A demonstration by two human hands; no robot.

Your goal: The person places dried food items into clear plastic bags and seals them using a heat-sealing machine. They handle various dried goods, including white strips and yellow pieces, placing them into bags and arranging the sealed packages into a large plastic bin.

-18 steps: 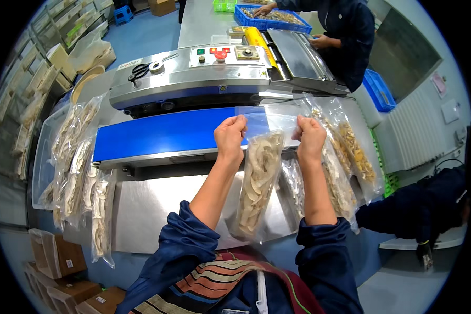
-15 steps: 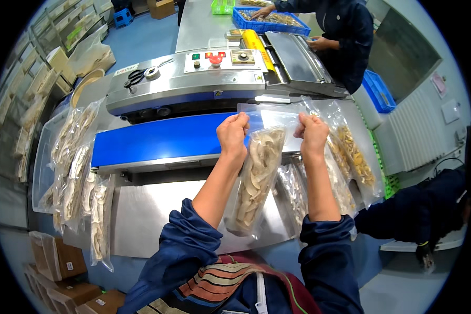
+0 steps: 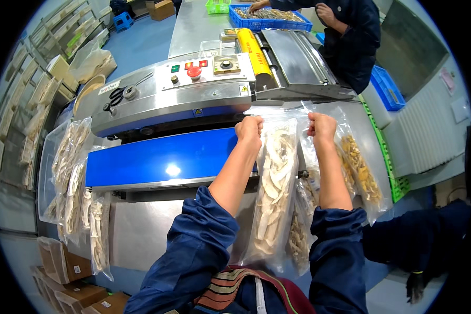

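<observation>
A long clear plastic bag (image 3: 273,193) of pale, dried slices hangs between my hands, its filled part reaching down toward my body. My left hand (image 3: 249,131) is closed on the bag's upper left corner. With closed fingers, my right hand (image 3: 322,127) pinches its upper right corner, so the top edge is stretched between them. Just left of the bag lies the blue conveyor belt (image 3: 162,159) of a steel band sealing machine (image 3: 167,99). Right of it, partly behind my right forearm, are more filled bags, one with yellow-brown pieces (image 3: 361,175).
Scissors (image 3: 117,95) and a tape roll (image 3: 131,92) rest on the machine. Filled bags (image 3: 70,172) lie at the left in a clear bin. A co-worker (image 3: 350,42) stands beyond a wrapping machine (image 3: 298,57) and a blue crate (image 3: 269,22). Cardboard boxes (image 3: 63,261) stand lower left.
Both hands and the bag have shifted right, and the bag now shows more of its flat front. The view has turned slightly. The co-worker has raised one hand toward the chest.
</observation>
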